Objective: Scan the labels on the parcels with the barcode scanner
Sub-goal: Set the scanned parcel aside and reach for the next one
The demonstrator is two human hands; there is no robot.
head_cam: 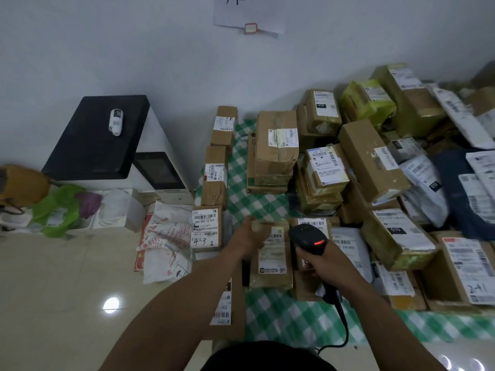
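My right hand (325,259) grips a black corded barcode scanner (308,238) with a red light on its head, held over the parcels. My left hand (247,234) grips the upper left corner of a taped brown parcel (272,277) with a white label (273,253); the scanner head sits just right of that label. Many cardboard parcels with barcode labels lie on a green checked cloth (281,311), such as a tall one (276,145) at the back and a labelled one (206,227) marked by hand at the left.
Grey and white mailer bags (426,183) pile up at the right. A black-topped white machine (104,140) with a small wrapped roll (115,121) stands at the left wall. Plastic bags (61,207) and a printed sack (166,242) lie on the tiled floor (67,290).
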